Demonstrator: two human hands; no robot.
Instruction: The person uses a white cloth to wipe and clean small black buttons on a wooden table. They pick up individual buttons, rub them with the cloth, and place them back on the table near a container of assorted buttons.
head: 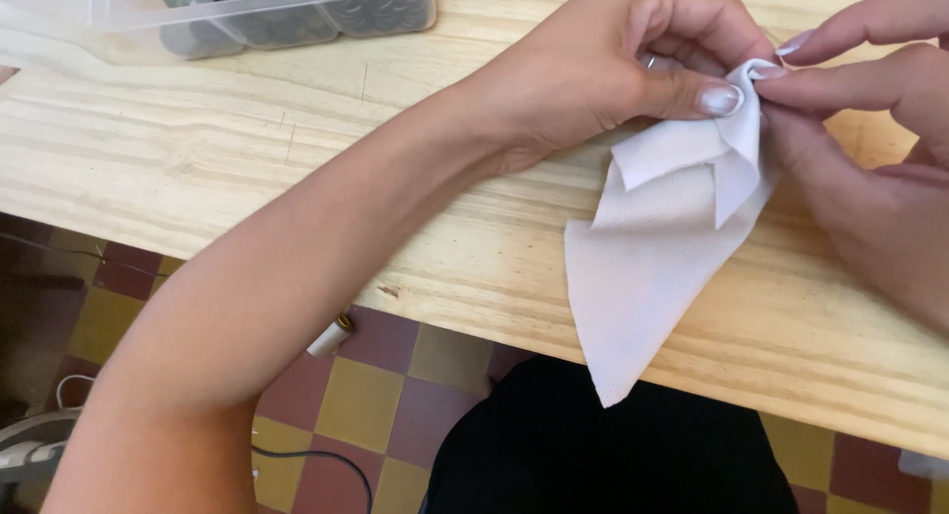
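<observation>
Left hand [633, 64] and right hand [870, 128] both pinch white napkin [652, 267] top, near surface [247, 148] front edge; folding midway, next needs a firm crease.

It looks like a home workroom or small hobby workshop rather than a kitchen or office; the tabletop [247, 148] is bare, unfinished pale pine with pencil marks and small scuffs; a clear plastic box [287, 15] of dark round parts sits at its far edge; the floor [386, 405] below is old checkered tile in maroon and mustard yellow; a cable [326, 460] trails across it, and a small spool [331, 338] lies under the table's edge.
</observation>
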